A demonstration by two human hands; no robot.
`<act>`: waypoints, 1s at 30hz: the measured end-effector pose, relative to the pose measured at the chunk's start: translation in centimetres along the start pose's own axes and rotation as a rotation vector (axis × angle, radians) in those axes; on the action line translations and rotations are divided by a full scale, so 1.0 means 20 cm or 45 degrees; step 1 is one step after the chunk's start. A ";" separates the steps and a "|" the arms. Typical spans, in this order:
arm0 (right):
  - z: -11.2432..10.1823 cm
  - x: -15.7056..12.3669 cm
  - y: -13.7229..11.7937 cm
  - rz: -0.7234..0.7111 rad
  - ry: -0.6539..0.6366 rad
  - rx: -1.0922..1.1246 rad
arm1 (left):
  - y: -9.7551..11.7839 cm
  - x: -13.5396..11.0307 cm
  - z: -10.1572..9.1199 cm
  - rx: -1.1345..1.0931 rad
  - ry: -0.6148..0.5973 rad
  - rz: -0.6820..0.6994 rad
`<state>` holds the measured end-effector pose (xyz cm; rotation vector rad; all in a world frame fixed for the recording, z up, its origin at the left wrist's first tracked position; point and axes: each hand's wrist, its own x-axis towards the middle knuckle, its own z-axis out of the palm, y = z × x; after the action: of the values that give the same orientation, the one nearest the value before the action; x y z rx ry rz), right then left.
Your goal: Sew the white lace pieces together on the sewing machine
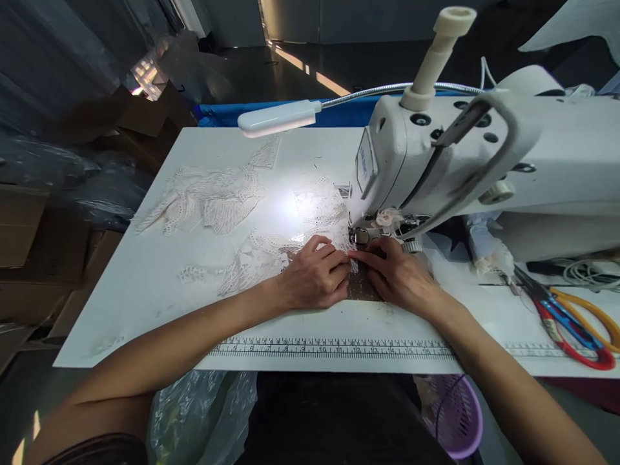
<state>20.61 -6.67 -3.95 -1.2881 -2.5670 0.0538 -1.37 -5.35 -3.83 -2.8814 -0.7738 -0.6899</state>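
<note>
White lace fabric (256, 255) lies across the table and runs up to the presser foot of a white sewing machine (387, 148). My left hand (317, 274) rests on the lace just left of the foot, its fingers curled and pinching the edge. Close by, my right hand (400, 274) is in front of the needle area, thumb and forefinger closed at the same lace edge. The two sets of fingertips nearly meet. Beneath the hands a brown plate (363, 287) shows on the machine bed. The needle itself is hidden.
More lace pieces (208, 194) lie at the table's back left. A lamp (278, 118) on a bendable neck lights the work. Scissors (571, 320) with coloured handles lie at right. A printed ruler (329, 349) follows the front edge; a purple basket (458, 413) stands below.
</note>
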 end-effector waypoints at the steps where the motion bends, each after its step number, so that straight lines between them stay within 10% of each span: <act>1: 0.00 0.01 -0.01 0.011 -0.008 -0.042 | 0.00 0.00 0.00 -0.001 0.003 -0.016; 30: 0.02 0.02 -0.03 0.085 0.013 0.007 | -0.08 0.03 0.00 -0.031 -0.118 -0.142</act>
<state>19.79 -6.68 -4.09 -1.3685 -2.5130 0.0669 -1.75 -3.72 -3.66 -2.9285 -0.9506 -0.5837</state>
